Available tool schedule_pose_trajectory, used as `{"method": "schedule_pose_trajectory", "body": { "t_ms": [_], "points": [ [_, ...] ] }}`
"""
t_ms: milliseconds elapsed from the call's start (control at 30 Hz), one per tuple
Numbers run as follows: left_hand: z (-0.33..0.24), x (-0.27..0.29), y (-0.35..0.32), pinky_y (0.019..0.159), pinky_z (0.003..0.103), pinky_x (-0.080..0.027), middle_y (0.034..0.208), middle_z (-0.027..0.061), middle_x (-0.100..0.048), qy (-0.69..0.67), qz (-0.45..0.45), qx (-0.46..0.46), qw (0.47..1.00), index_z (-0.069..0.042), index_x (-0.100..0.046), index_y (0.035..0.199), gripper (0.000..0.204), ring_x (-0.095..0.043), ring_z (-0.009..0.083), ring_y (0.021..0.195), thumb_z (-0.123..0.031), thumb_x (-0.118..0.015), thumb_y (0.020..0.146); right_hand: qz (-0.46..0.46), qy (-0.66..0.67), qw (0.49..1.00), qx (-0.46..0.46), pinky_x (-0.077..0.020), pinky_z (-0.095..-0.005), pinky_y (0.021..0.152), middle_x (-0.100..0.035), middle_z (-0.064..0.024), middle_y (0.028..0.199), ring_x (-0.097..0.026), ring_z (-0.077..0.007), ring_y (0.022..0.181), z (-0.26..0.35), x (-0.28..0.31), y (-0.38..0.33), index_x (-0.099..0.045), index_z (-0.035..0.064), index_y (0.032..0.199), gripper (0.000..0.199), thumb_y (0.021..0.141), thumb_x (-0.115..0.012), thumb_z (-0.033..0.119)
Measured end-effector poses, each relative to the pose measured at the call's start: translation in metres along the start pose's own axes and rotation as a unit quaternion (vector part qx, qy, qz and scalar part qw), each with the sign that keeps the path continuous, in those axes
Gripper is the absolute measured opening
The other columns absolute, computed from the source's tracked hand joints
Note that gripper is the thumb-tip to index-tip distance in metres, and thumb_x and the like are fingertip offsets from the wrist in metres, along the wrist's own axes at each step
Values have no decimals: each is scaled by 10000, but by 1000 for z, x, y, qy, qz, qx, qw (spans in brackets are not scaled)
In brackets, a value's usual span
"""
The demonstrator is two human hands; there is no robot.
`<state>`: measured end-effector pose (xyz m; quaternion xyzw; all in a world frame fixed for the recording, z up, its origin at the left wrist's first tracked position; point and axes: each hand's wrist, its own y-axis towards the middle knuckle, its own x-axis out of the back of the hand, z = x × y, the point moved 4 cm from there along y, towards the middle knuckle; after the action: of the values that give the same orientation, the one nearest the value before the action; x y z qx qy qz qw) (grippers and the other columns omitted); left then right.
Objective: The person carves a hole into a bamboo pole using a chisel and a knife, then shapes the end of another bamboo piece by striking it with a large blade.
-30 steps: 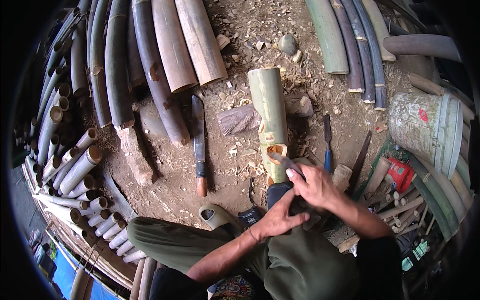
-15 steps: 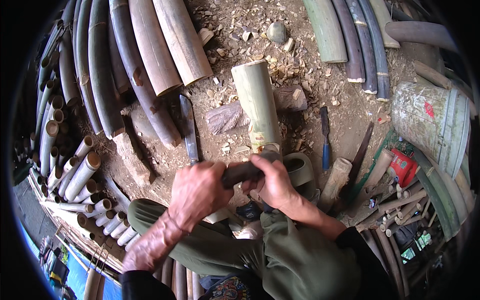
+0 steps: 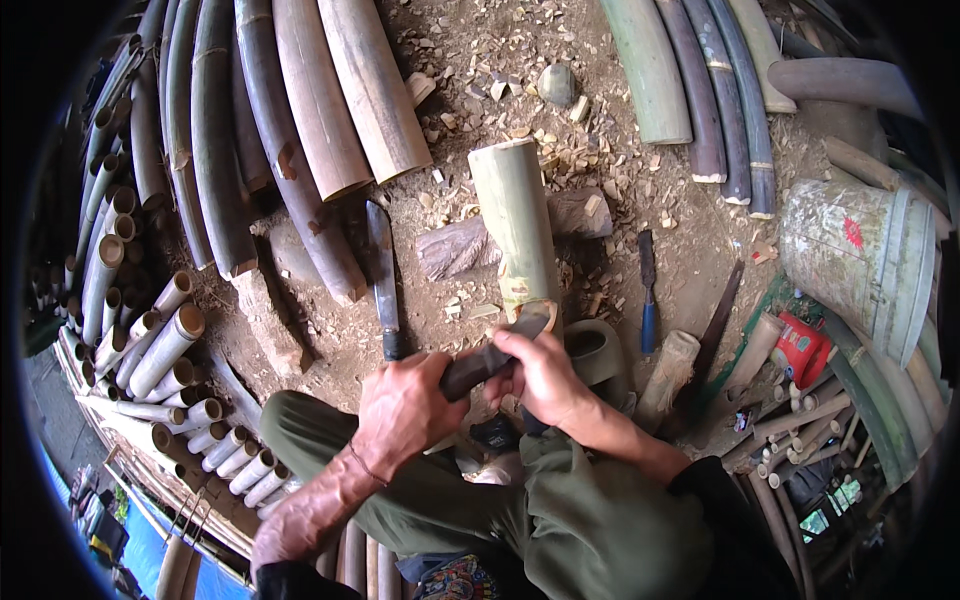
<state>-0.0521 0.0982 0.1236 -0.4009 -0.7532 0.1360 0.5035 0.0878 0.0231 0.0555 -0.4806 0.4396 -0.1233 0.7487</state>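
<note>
Since the earlier frames, the left hand (image 3: pixel 405 410) has been brought up from the lap and is now closed around the dark handle of a drawknife (image 3: pixel 490 358), while the view has been shifted only a little. The right hand (image 3: pixel 545 375) is closed around the other end of the same tool, just beside the left one, so the blade is held with both hands against the near end of the green bamboo section (image 3: pixel 515 230). This bamboo section is laid on the dirt ground (image 3: pixel 620 190) near the middle, with its far end pointing away from the person and its near end touching the tool. It is propped on a dark block of wood (image 3: pixel 460 250) that lies across under it.

To the left of the bamboo a long machete (image 3: pixel 383 280) is laid on the ground, blade away from the person. To the right a chisel with a blue handle (image 3: pixel 648 295) is seen, and further right a short wooden mallet (image 3: pixel 668 375). Pale wood chips (image 3: pixel 560 150) are scattered around the far end of the bamboo. Thick bamboo poles (image 3: pixel 300 120) are stacked toward the far left edge, and thinner cut tubes (image 3: pixel 160 350) are piled at the left. A round bamboo container (image 3: pixel 850 260) is placed at the right edge.
</note>
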Motion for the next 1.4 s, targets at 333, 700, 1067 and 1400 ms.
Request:
{"method": "schedule_pose_trajectory", "body": {
  "t_ms": [333,700,1067,1400],
  "points": [
    [-93,38,58,470,311,-483,654,19,-641,318,176,-237,901,-104,-671,785,131,-629,141,575,-148,-630,902,175,339,924,-7,-548,-353,656,-706,-87,861,-683,-229,681,-9,26,-1,-631,95,1138,364,1046,-415,372],
    [-32,-97,-43,611,439,-579,895,144,-608,-34,85,-22,996,-26,-455,1115,472,-684,325,707,-152,-696,730,-101,-177,979,23,-444,-224,510,-730,-85,870,-637,-94,651,-24,71,-27,-687,25,1003,292,938,-599,296],
    [-5,-10,0,691,406,-538,845,70,-647,242,105,-185,947,-117,-562,1060,311,-684,261,730,-32,-616,766,154,144,975,-65,-497,-305,594,-646,-29,782,-618,-143,607,-56,35,-4,-633,89,1143,281,983,-599,318],
    [-13,-135,-29,631,486,-571,812,199,-686,-84,102,13,991,-95,-487,1122,426,-691,373,675,-208,-670,755,-155,-235,956,83,-386,-206,484,-680,-6,742,-570,-63,603,-21,66,-25,-683,27,921,275,956,-622,293]
  ]
}}
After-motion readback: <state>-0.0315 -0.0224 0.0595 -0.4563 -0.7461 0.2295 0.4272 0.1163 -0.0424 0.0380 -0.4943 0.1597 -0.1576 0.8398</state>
